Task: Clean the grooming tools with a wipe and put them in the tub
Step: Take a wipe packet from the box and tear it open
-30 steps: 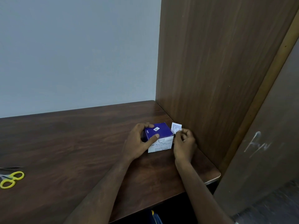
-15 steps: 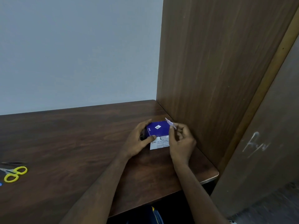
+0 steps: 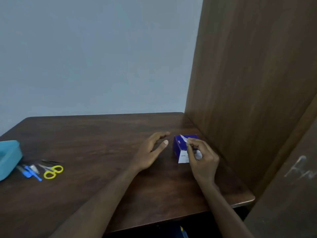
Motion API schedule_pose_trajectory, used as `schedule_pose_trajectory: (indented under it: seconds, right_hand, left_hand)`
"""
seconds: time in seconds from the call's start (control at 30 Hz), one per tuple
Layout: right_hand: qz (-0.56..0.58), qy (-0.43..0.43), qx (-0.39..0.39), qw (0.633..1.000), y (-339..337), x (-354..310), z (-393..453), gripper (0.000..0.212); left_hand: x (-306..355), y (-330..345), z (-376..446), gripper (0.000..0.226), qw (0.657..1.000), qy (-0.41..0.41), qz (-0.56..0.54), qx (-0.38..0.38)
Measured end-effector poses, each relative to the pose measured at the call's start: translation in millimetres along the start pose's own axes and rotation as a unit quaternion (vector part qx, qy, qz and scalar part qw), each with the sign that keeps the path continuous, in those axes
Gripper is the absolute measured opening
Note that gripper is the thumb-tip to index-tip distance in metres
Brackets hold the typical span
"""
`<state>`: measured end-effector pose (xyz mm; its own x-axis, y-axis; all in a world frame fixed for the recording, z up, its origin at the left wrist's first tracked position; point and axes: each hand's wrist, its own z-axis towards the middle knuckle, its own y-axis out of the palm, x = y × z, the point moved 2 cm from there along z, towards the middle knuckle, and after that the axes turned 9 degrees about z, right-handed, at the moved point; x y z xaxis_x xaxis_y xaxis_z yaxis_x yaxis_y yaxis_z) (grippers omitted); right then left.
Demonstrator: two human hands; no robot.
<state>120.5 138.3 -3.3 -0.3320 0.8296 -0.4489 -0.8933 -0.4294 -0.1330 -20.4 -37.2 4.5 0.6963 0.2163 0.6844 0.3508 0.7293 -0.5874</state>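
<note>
Over the blue box point(image 3: 184, 148) by the wood panel, my right hand point(image 3: 202, 158) is pinching a wipe sachet point(image 3: 183, 138); left hand point(image 3: 151, 152) hovering, fingers spread. Tools point(image 3: 41, 170) and tub point(image 3: 8, 158) sitting far left, untouched. Next: probably tearing the sachet, needing both hands.

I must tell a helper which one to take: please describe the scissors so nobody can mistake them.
Look at the left end of the dark wooden table, beside the teal tub. Several small tools lie there; the scissors are rightmost, with bright yellow finger loops.
</note>
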Motion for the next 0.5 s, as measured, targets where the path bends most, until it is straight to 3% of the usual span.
schedule_pose_trajectory:
  seconds: [0.17, 0.3, 0.37, 0.5]
  right_hand:
    - [0.084, -0.037, -0.147, 0.985, 72.3, -46.9, -5.5, 0.023]
    - [0.143, 0.062, -0.201, 0.967, 162.6, -70.7, -3.6, 0.023]
    - [0.195, 0.128, -0.209, 0.950, 200.3, -70.9, -0.8, 0.017]
    - [0.190, 0.142, -0.243, 0.941, 246.5, -52.1, 0.6, 0.017]
  left_hand:
    - [-47.5, -78.1, -36.2, 0.025, 0.991, -0.039, 0.059, 0.111]
    - [-98.6, -126.6, -46.1, 0.036, 0.965, -0.080, 0.139, 0.206]
    - [-115.6, -140.5, -42.3, 0.048, 0.956, -0.090, 0.189, 0.204]
    - [-134.0, -138.5, -31.8, 0.063, 0.944, -0.099, 0.297, 0.099]
